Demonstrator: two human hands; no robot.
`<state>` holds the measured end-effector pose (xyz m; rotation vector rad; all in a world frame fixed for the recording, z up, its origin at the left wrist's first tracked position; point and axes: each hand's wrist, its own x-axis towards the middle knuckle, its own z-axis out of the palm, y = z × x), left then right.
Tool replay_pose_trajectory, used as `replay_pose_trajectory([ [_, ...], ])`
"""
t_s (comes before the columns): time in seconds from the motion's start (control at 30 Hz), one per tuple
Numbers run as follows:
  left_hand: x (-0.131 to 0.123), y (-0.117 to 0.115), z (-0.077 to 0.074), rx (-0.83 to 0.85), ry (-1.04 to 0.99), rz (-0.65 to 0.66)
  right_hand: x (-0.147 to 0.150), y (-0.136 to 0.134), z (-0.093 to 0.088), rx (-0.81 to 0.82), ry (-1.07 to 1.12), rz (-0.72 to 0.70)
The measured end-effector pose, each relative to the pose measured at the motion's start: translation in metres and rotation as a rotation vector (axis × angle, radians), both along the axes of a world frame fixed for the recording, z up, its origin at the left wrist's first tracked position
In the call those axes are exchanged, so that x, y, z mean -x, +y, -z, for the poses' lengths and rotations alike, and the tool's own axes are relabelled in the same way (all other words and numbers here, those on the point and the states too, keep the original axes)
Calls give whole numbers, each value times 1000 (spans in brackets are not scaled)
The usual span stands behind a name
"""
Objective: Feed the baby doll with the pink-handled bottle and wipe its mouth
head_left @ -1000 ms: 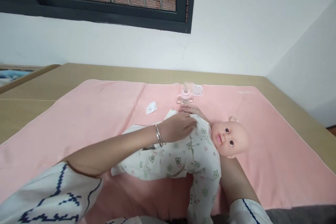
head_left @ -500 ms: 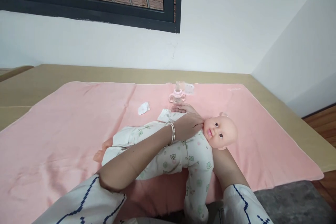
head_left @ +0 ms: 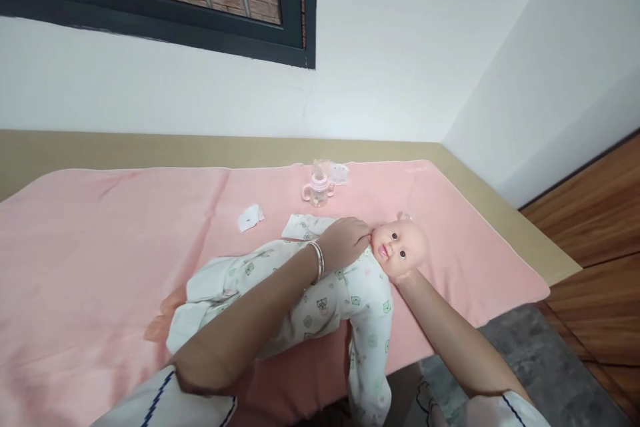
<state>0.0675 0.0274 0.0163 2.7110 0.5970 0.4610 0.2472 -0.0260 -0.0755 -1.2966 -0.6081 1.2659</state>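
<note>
Left of doll (head_left: 361,295), open pink blanket (head_left: 100,240).

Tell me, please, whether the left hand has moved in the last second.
Yes: against the bottle, the left hand slid right, up the doll to its chin.

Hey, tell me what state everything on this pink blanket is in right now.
doll, lying on its back, dressed in a printed sleepsuit
left hand, fingers curled at the doll's neck
right hand, under the doll's head, mostly hidden
baby bottle, standing upright
white packet, lying flat
pink blanket, spread over the table
</note>
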Motion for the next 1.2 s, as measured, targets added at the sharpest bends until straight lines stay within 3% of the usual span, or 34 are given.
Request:
replay_pose_trajectory([
  [0.1, -2, -1, 1, -3, 18, -18, 6, -40, -19, -26, 476, -45],
  [0.17, -4, -2, 1, -6, 28, -24, 7, -53, -29, -59, 691, -3],
  [0.4, -9, -15, -4, -57, 43, -101, -3, -47, -37, -168, 733, 140],
  [0.57, 19, -42, -4, -145, 30, -47, -8, -42, -31, -115, 724, 213],
  [0.67, 53, -52, 6, -249, 3, 55, -16, -42, -29, -3, 590, 267],
  [0.77, 93, -52, 20, -364, -7, 109, -33, -40, -28, 96, 344, 471],
  [0.83, 118, -50, 28, -387, 7, 93, -48, -35, -28, 94, 42, 602],
  [0.9, 140, -47, 33, -399, 17, 69, -65, -28, -29, 64, -291, 627],
  [0.97, 156, -46, 37, -412, 22, 53, -81, -20, -31, 49, -541, 566],
  [1.1, 173, -48, 40, -451, 38, 48, -101, 3, -44, 24, -830, 396],
  [1.2, 175, -50, 42, -500, 49, 61, -106, 22, -60, 46, -1200, 28],
])
